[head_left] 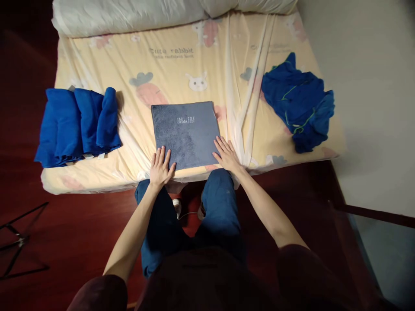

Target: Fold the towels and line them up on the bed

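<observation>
A dark grey rectangular mat (188, 136) with small white lettering, upside down from my side, lies flat near the front edge of the bed. My left hand (161, 168) rests with fingers spread on its near left corner. On the near right side, my right hand (228, 155) lies flat, fingertips touching the mat's edge. Several blue cloths (66, 125), folded or rolled, are laid in an overlapping row to the left. Over on the right is a crumpled blue cloth (300, 103) with thin green trim. Neither hand touches these blue cloths.
The bed (175, 82) has a wrinkled pale yellow sheet printed with rabbits and carrots. A rolled whitish quilt (129, 17) runs along its far side. A pale wall (363, 99) stands at right. Black stand legs (21, 242) are on the red-brown floor at left.
</observation>
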Tool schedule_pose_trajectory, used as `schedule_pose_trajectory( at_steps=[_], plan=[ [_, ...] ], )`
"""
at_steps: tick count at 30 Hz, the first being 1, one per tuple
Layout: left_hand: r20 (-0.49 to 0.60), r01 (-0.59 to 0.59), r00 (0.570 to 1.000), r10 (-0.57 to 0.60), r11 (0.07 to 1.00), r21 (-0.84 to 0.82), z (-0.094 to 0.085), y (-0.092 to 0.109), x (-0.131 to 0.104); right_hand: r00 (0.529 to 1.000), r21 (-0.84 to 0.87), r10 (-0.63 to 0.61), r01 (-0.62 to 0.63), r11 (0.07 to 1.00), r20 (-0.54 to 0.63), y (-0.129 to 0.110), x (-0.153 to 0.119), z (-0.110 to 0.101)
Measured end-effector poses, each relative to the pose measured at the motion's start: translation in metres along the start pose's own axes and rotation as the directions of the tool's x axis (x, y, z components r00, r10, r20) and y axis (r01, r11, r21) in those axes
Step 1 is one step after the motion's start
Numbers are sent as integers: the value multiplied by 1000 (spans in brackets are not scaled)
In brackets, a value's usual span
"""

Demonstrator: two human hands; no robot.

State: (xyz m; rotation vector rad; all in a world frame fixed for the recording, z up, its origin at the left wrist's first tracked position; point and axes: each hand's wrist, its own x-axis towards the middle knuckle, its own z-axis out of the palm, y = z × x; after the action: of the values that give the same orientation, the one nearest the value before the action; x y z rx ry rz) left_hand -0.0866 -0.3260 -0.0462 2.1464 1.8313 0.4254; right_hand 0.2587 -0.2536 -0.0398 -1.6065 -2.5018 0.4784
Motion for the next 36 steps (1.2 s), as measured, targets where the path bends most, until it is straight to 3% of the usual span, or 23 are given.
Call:
schedule_pose_trajectory(
  at_steps=[3,9,13,16,20,30,36],
  plan=[
    [-5,9,1000,-8,1000,27,-2,-4,-6,1000,4,25,-25,1000,2,8,-13,-5],
    [88,6,996,-8,1000,24,-19,-15,-41,991,70,120,-116,991,-58,-9,-45,-7],
    [-3,21,1000,-21,1000,-9,-27,-17,-59,972,100,125,-106,989,-201,-22,-64,-6],
    [-40,-6,999,5,999,-32,-27,-9,-57,979,111,56,-35,993,-198,-32,-65,-7],
    [-1,-24,1000,24,998,-54,-25,-3,-47,985,109,107,-92,990,-137,-39,-57,-10],
    [-48,4,999,-5,1000,-19,-21,-20,-38,986,-11,124,-126,992,-113,-26,-44,1],
    [-123,46,991,-48,999,-20,-19,-25,-38,980,14,138,-137,990,-143,-24,-44,11]
  ],
)
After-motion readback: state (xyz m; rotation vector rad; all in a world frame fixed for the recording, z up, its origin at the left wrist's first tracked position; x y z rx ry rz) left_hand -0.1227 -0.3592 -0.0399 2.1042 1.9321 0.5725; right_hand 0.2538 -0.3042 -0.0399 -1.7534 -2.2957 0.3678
